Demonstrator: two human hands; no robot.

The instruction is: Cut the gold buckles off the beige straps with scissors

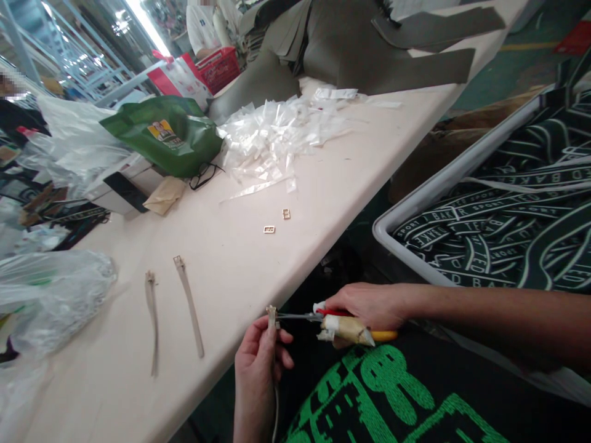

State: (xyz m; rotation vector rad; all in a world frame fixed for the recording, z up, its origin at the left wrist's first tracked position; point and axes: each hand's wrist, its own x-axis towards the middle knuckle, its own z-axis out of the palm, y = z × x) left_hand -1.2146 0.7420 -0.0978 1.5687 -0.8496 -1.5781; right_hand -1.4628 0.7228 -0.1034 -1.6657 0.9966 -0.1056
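My left hand (261, 357) is closed around a narrow pale strap (272, 323) with a small metal buckle at its top end, just off the table's front edge. The strap's tail hangs down below the hand. In my right hand (369, 303) are scissors (348, 329), their handles red and yellow and partly wrapped in tape. The thin blades point left and their tips reach the strap beside the buckle; whether they touch it I cannot tell. Two similar buckled straps, one (189, 301) nearer and another (152, 323) further left, lie on the table.
Two loose metal buckles, one (269, 229) and another (286, 214), lie on the pale table (231, 264). Behind them are plastic scraps (277, 129), a green bag (170, 132), glasses (203, 177) and dark sheet material (341, 49). A white bin (406, 258) of printed webbing stands right. A person (203, 27) is beyond.
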